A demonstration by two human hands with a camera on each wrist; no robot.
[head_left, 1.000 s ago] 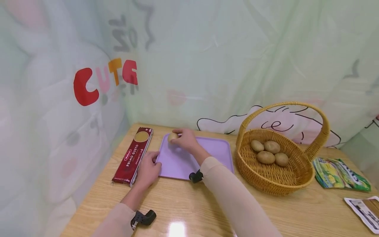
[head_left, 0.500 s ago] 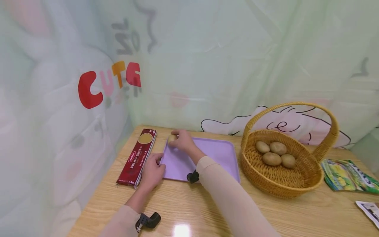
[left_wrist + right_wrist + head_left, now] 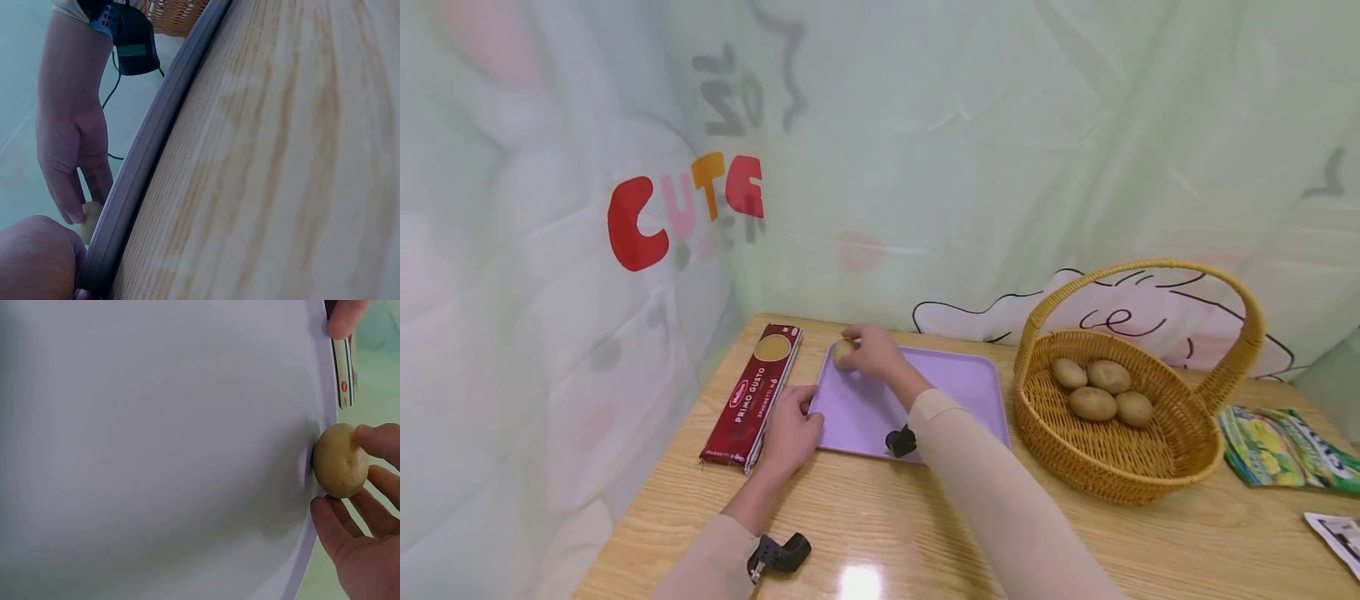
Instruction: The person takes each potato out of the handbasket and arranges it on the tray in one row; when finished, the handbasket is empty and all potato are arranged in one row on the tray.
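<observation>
A pale yellow-brown potato is pinched between the thumb and fingers of my right hand. It sits at the far left corner of the purple tray, right by the raised rim. My left hand grips the tray's left edge, its thumb near the front left corner. In the left wrist view, the thumb lies against the tray's side, and the other fingers are mostly hidden. Beyond it, the right hand reaches down to the potato.
A red spaghetti pack lies left of the tray, close to my left hand. To the right stands a wicker basket with a tall handle and several potatoes. Green packets and a white packet lie farther right on the wooden table.
The head view has shifted slightly, so everything appears a little farther right. Both hands keep nearly the same places, with the potato still in the right one at the tray's corner.
</observation>
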